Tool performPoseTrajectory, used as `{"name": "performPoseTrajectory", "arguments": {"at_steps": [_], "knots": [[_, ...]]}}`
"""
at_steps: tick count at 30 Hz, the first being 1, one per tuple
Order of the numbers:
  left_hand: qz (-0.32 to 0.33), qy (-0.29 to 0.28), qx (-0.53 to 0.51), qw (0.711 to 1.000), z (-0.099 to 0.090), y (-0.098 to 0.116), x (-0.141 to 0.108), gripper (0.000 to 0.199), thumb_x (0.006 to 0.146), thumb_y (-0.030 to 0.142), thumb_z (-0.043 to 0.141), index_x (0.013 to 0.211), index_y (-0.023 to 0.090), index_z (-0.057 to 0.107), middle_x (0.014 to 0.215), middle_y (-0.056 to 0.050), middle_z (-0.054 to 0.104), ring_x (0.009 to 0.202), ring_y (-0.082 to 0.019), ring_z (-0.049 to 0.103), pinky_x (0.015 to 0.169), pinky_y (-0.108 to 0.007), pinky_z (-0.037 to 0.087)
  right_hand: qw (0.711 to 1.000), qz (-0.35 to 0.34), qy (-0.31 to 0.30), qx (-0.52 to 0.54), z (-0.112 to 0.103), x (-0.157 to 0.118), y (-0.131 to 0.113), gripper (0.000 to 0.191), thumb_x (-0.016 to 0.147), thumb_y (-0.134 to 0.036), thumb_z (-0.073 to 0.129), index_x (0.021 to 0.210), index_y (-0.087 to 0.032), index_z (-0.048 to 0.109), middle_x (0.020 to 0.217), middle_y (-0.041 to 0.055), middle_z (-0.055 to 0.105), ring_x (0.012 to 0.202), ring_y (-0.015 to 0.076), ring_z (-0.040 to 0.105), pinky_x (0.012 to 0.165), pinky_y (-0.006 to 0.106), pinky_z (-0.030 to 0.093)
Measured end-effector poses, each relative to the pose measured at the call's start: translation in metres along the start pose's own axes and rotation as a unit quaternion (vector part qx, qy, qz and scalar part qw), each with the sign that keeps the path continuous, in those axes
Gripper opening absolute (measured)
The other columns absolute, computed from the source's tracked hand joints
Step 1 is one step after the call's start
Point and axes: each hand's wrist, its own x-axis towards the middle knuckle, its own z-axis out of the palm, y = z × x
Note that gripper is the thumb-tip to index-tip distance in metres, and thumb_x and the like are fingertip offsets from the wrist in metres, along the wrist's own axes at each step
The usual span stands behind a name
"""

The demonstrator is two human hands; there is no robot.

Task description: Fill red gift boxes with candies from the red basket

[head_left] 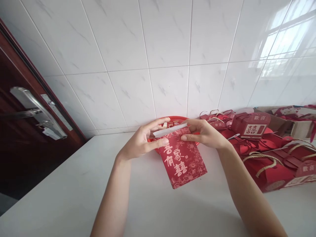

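A red paper gift bag [184, 158] with pale characters and a floral print is held tilted above the white tabletop, its pale folded top edge facing the wall. My left hand [145, 138] pinches its upper left side, thumb on the printed front and fingers behind. On the upper right, my right hand [203, 134] grips the bag the same way. Behind the bag and partly hidden by it stands a red plastic basket [182, 118] with small wrapped items inside. Whether the bag holds anything I cannot tell.
Red gift boxes [254, 126] with rope handles are piled on the right of the white table [74, 184]. A cardboard box [283, 123] stands among them. White tiled wall [168, 39] rises behind. At the left is a dark red door with a metal handle [37, 110].
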Motion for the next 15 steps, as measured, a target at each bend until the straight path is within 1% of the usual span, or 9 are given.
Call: {"name": "performPoseTrajectory", "arguments": {"at_steps": [1,2,3,5,8,11,15], "knots": [[-0.003,0.002,0.002,1.000,-0.0006,-0.0008,0.0000,0.070,0.083,0.039,0.076,0.147,0.027,0.050,0.134,-0.011,0.066,0.097,-0.023,0.072,0.079,-0.032,0.060,1.000,-0.004,0.005,0.005,0.0003,-0.0002,-0.0004,0.027,0.085,-0.036,0.075,0.100,-0.015,0.067,0.074,0.0000,0.065,0.063,0.0117,0.060,0.053,0.022,0.047],[-0.008,0.002,0.008,1.000,-0.0012,-0.0013,0.0000,0.072,0.083,0.039,0.075,0.148,0.027,0.047,0.135,-0.011,0.065,0.100,-0.024,0.072,0.081,-0.033,0.060,1.000,-0.006,0.011,0.007,0.0006,-0.0003,-0.0009,0.028,0.085,-0.036,0.075,0.102,-0.015,0.067,0.075,0.0005,0.066,0.064,0.0121,0.061,0.053,0.022,0.048],[-0.011,0.001,0.018,1.000,-0.0015,-0.0016,0.0001,0.069,0.084,0.039,0.074,0.147,0.026,0.049,0.135,-0.011,0.065,0.103,-0.025,0.071,0.083,-0.033,0.060,1.000,-0.007,0.016,0.007,0.0009,-0.0004,-0.0014,0.028,0.086,-0.036,0.075,0.104,-0.015,0.068,0.075,0.0008,0.067,0.064,0.0125,0.061,0.053,0.022,0.048],[-0.004,0.005,0.035,0.999,-0.0013,-0.0015,0.0005,0.055,0.086,0.039,0.072,0.137,0.024,0.059,0.138,-0.010,0.063,0.104,-0.024,0.071,0.082,-0.030,0.061,1.000,-0.006,0.023,0.008,0.0014,-0.0006,-0.0022,0.030,0.086,-0.037,0.074,0.106,-0.015,0.068,0.074,0.0013,0.067,0.063,0.0130,0.062,0.053,0.023,0.048],[0.019,0.031,0.046,0.998,0.0011,-0.0007,0.0011,0.040,0.087,0.037,0.071,0.125,0.023,0.068,0.135,-0.007,0.065,0.095,-0.020,0.073,0.077,-0.026,0.062,0.999,-0.004,0.025,0.020,0.0022,-0.0006,-0.0026,0.034,0.086,-0.041,0.074,0.107,-0.015,0.067,0.076,0.0026,0.068,0.066,0.0146,0.064,0.055,0.024,0.051],[0.038,0.056,0.053,0.996,0.0041,-0.0008,0.0015,0.036,0.087,0.034,0.071,0.120,0.023,0.071,0.124,-0.006,0.072,0.086,-0.017,0.073,0.072,-0.025,0.062,0.999,-0.011,0.026,0.021,0.0033,-0.0002,-0.0023,0.038,0.084,-0.046,0.075,0.105,-0.015,0.068,0.077,0.0030,0.068,0.069,0.0154,0.064,0.057,0.025,0.052],[0.072,0.077,0.060,0.993,0.0064,-0.0026,0.0014,0.030,0.087,0.031,0.070,0.116,0.022,0.074,0.116,-0.006,0.075,0.087,-0.018,0.074,0.074,-0.026,0.063,0.999,-0.024,0.029,-0.002,0.0050,-0.0006,-0.0024,0.040,0.086,-0.052,0.070,0.101,-0.015,0.069,0.076,0.0026,0.067,0.068,0.0143,0.062,0.057,0.024,0.050]]}}
